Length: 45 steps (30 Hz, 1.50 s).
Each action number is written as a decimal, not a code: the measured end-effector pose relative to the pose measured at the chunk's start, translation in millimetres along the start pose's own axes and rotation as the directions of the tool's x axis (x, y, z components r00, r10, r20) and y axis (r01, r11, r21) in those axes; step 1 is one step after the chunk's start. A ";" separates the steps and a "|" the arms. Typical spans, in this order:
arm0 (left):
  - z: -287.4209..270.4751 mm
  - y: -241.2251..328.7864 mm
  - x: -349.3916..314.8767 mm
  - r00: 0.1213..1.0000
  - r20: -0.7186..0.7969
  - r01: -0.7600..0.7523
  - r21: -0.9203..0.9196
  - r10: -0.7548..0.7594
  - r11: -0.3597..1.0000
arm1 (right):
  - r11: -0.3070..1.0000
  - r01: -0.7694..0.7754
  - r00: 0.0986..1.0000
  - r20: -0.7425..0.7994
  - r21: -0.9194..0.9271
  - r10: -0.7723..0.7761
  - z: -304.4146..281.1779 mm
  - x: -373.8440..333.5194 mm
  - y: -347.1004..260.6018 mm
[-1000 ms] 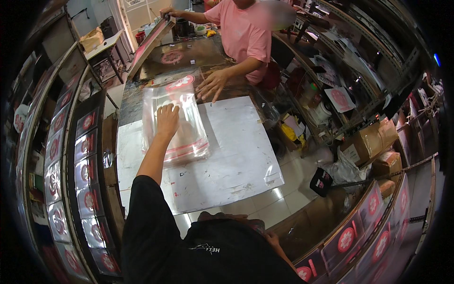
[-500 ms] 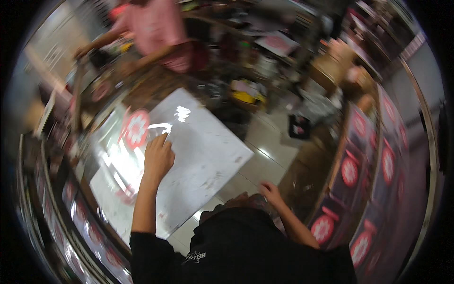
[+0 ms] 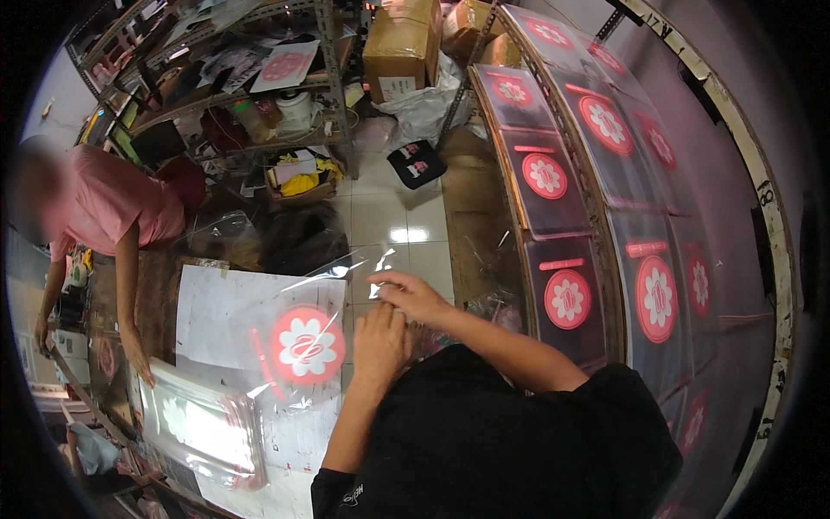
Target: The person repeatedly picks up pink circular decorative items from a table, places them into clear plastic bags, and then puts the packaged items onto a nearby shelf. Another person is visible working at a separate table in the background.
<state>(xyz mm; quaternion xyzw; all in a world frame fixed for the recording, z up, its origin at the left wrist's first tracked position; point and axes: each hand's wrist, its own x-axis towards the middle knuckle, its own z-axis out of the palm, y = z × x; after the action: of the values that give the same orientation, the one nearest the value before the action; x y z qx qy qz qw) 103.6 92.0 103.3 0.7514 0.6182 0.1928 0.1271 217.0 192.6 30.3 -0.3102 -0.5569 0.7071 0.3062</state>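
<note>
A clear plastic sheet (image 3: 309, 344), printed with a pink disc and white flower, is held up slanting above the white board's right part. My left hand (image 3: 385, 342) is closed at the sheet's right edge. Just beyond it, my right hand (image 3: 418, 298) pinches the same edge near the far corner, its fingertips close to the left ones. On the white board (image 3: 212, 303) lies a glossy stack of similar clear sheets (image 3: 246, 441), partly washed out by glare.
Racks on the right carry several printed sheets (image 3: 568, 298) laid in rows. At the left a person in a pink shirt (image 3: 130, 199) leans over the table, one hand by the stack. Cardboard boxes (image 3: 400, 48) and a black printed cloth (image 3: 417, 164) are farther off.
My view has turned rightward. My left hand has brought the printed sheet off the board toward the right, and my right hand has come up to its edge.
</note>
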 end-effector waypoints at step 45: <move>48.2 -104.8 -20.4 0.841 -0.176 0.531 0.446 -0.511 0.720 | 0.950 -0.088 0.046 -0.954 -0.300 -0.297 -733.0 -319.8 50.3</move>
<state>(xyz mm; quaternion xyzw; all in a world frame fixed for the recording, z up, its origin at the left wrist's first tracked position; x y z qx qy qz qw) 29.6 95.6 12.6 0.5503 0.8345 0.0056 -0.0259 982.3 372.1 -125.0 -0.7075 -0.3069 0.1879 0.6082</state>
